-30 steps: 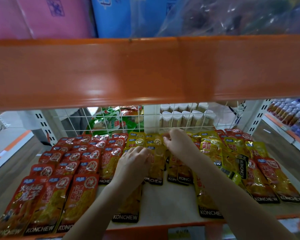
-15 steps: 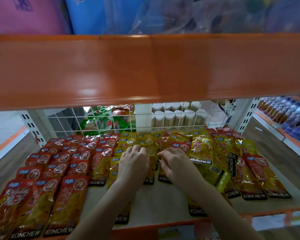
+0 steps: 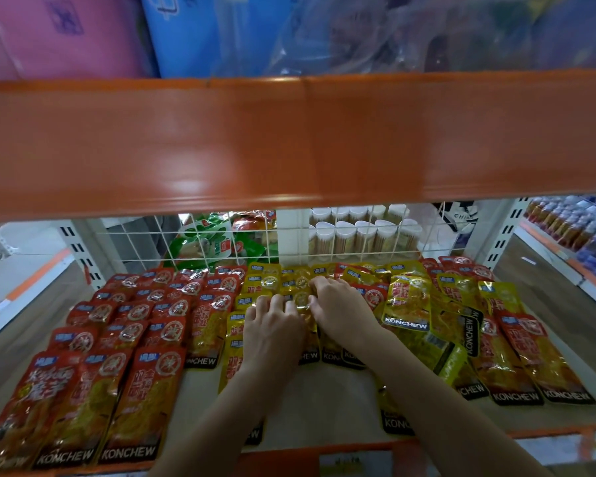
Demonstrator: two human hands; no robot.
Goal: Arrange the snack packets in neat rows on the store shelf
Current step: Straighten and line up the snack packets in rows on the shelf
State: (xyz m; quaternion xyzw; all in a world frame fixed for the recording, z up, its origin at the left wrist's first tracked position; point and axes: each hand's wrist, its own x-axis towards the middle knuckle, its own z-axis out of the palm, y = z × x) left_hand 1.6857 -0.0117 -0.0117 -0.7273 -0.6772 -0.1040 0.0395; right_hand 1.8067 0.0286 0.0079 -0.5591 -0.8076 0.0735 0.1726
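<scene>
1. While both hands work the middle of the store shelf (image 3: pixel 324 401), the left hand (image 3: pixel 272 328) lies palm down on the yellow snack packets (image 3: pixel 283 287), its fingers (image 3: pixel 263 302) spread a little and pressing flat on the foil.
2. Just right of those fingers, the right hand (image 3: pixel 341 304) has its fingertips (image 3: pixel 319 282) curled onto the tops of the same yellow column; whether they pinch a packet or only push it I cannot tell.
3. Left of the left hand's fingers, the red Konchew packets (image 3: pixel 131 339) lie in overlapping columns that run from the wire mesh backing (image 3: pixel 200 242) to the shelf's front edge; that block looks done.
4. Under and just beyond both sets of fingers, the yellow column is partly lined up, with several packets overlapped evenly and a few tops skewed.
5. Right of the right hand's fingers, a jumble of yellow and red packets (image 3: pixel 444 325) lies at mixed angles, one yellow packet raised and tilted, others crossed beneath it.
6. By my judgement the job is roughly half done: the left block is tidy, the middle is in hand, and the right heap awaits sorting.
</scene>
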